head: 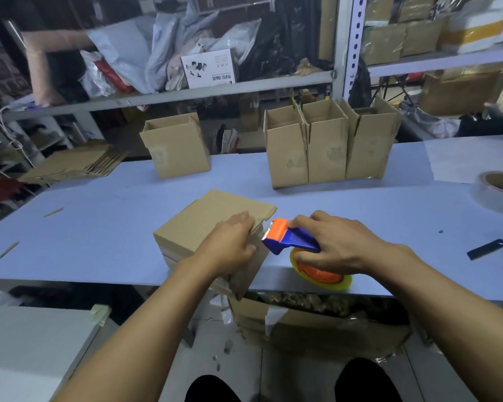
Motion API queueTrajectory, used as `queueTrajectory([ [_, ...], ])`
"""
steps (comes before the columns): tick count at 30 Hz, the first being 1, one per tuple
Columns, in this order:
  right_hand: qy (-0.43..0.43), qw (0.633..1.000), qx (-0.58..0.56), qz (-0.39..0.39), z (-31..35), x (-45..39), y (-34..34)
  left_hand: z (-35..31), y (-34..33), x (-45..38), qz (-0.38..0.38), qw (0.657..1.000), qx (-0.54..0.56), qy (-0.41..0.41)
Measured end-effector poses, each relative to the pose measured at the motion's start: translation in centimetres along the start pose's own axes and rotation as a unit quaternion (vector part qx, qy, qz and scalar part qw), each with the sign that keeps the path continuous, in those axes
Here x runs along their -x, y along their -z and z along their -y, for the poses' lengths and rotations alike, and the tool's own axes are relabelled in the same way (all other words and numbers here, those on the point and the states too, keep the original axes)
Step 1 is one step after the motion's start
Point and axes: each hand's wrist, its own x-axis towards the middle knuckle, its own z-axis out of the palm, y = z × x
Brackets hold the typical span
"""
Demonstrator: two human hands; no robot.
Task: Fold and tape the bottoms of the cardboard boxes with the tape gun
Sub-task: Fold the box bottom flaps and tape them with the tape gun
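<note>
A brown cardboard box lies bottom-up at the table's front edge, one flap still raised at its far side. My left hand presses flat on the folded flaps near the box's right edge. My right hand grips the blue and orange tape gun by its handle, with the yellowish tape roll under the palm. The gun's orange head touches the right edge of the box, just beside my left fingertips.
One upright open box stands at the back left, a row of three open boxes at the back middle. Flat unfolded boxes are stacked far left. A spare tape roll and a black cutter lie to the right.
</note>
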Motion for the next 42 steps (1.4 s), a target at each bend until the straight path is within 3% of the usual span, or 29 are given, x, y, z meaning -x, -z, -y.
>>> queueTrajectory([
  [4,-0.026,0.999,0.006,-0.041,1.2,-0.3,-0.8,-0.1,-0.4,-0.1,0.004,1.000,-0.006,0.009],
  [15,-0.026,0.998,0.043,-0.037,0.8,1.9,0.4,-0.8,0.0,0.0,-0.018,1.000,0.006,0.002],
  [30,-0.019,0.998,0.054,0.017,3.1,-3.4,-1.1,-0.7,-0.9,-2.8,-0.158,0.979,0.082,0.097],
  [34,-0.019,0.998,0.046,0.031,3.0,-3.6,-1.0,-0.6,-1.0,-2.8,-0.155,0.979,0.090,0.099],
  [42,-0.052,0.997,0.009,0.063,3.6,-3.9,-0.4,-1.9,-1.1,-3.5,-0.111,0.988,-0.019,0.107],
])
